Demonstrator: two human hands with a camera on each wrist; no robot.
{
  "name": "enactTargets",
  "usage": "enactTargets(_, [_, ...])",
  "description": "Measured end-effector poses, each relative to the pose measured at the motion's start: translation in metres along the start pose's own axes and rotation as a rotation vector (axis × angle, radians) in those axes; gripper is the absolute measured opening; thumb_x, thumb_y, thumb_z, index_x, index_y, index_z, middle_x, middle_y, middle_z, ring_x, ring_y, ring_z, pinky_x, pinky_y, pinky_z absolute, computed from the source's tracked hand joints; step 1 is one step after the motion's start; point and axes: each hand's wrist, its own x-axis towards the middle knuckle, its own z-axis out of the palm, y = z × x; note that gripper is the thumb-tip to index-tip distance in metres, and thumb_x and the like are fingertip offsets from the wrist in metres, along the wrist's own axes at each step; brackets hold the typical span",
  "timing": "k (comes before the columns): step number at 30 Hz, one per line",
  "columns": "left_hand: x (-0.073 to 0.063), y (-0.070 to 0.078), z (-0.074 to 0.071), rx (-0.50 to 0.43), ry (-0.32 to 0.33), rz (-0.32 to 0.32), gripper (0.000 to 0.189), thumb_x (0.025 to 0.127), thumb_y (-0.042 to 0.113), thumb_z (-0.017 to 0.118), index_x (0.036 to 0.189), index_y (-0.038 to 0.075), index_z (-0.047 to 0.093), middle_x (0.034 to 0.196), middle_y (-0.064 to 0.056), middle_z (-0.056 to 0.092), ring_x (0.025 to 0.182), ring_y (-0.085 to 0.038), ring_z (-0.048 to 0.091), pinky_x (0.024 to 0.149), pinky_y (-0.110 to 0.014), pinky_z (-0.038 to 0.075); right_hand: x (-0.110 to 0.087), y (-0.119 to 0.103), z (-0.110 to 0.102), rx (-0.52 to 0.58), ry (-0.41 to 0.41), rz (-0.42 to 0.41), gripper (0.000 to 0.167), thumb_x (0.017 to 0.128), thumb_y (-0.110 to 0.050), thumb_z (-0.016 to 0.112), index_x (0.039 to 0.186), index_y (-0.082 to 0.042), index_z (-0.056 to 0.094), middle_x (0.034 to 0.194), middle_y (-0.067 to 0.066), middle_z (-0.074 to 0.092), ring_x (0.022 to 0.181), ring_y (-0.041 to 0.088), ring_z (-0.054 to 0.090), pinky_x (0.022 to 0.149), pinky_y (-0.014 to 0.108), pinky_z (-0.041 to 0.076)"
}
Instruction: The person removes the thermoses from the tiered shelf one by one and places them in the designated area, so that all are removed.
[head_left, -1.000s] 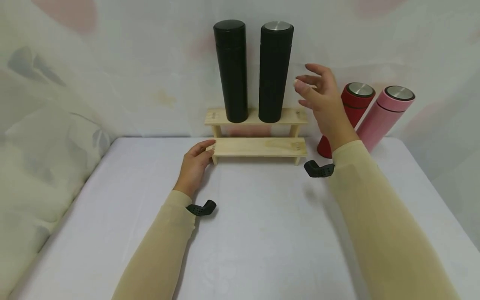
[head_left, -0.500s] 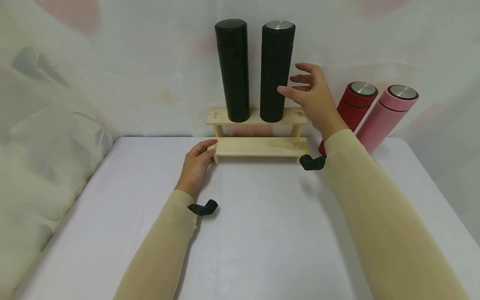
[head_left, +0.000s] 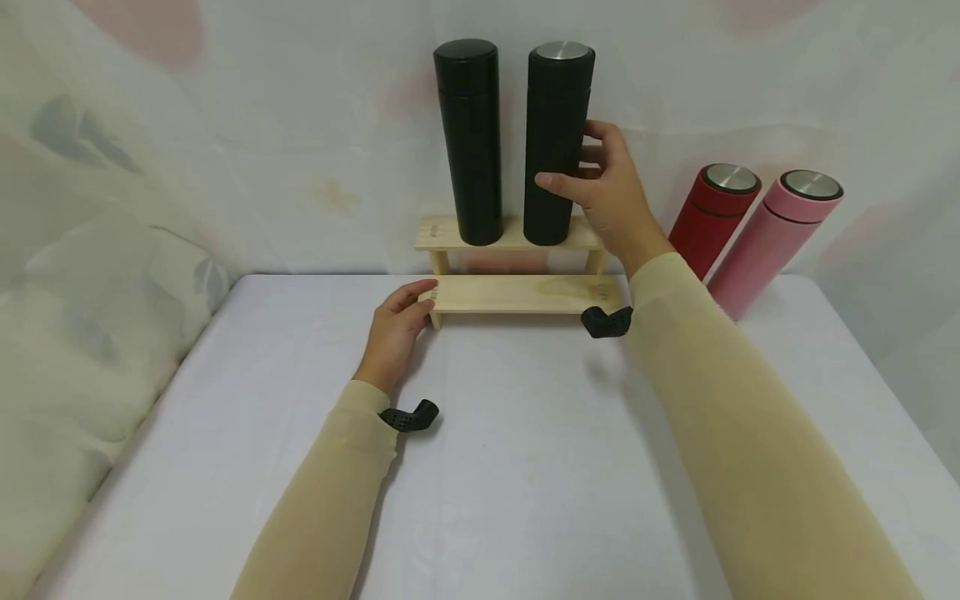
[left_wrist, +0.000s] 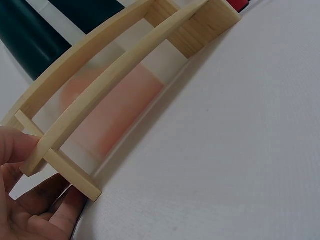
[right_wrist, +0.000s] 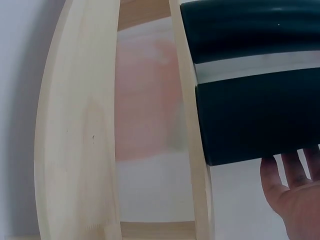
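In the head view, my left hand (head_left: 393, 333) holds the left end of the lower shelf of a two-tier wooden rack (head_left: 517, 293). The left wrist view shows the thumb and fingers (left_wrist: 52, 215) around that shelf end. Two black thermos bottles stand upright on the upper shelf: an all-black one (head_left: 470, 150) at left and a silver-topped one (head_left: 555, 133) at right. My right hand (head_left: 611, 200) is at the right side of the silver-topped bottle, its thumb across the front. In the right wrist view, loosely bent fingertips (right_wrist: 270, 170) meet that bottle's side.
Right of the rack, a red thermos (head_left: 705, 225) and a pink thermos (head_left: 776, 233) stand on the white table (head_left: 510, 483), the red one partly behind my right forearm. A patterned cloth (head_left: 337, 108) hangs behind the table and along its left side.
My right hand has moved left, from beside the red thermos to the silver-topped black thermos. My left hand stays on the rack. The bottles stand where they did.
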Motion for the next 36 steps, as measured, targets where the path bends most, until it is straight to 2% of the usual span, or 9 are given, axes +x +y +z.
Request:
enactTargets(7, [-0.002,0.001,0.002,0.005,0.000,0.002,0.039,0.105,0.003,0.062,0.143,0.000,0.068,0.148,-0.016,0.060,0.131,-0.028,0.061,0.110,-0.038,0.050,-0.001,0.001,-0.001,-0.024,0.010,0.014,0.087,0.093,-0.021,0.090,0.163,-0.029,0.041,0.149,0.007,0.052,0.131,0.028,0.055,0.111,0.039,0.049])
enactTargets(24, [-0.001,-0.001,0.005,0.008,-0.012,0.002,0.039,0.105,0.001,0.062,0.144,-0.001,0.067,0.148,-0.017,0.060,0.129,-0.027,0.061,0.110,-0.037,0.050,-0.002,0.002,-0.003,-0.058,0.015,-0.010,0.085,0.095,-0.022,0.089,0.163,-0.030,0.040,0.148,0.008,0.054,0.129,0.029,0.058,0.110,0.039,0.051])
enactTargets(36, [0.001,-0.004,0.008,0.010,-0.027,-0.004,0.040,0.106,0.001,0.062,0.146,-0.001,0.066,0.152,-0.017,0.058,0.133,-0.028,0.060,0.111,-0.037,0.050,-0.009,0.005,-0.011,-0.078,0.071,-0.037,0.080,0.094,-0.020,0.090,0.160,-0.031,0.046,0.146,0.007,0.056,0.126,0.029,0.060,0.107,0.039,0.053])
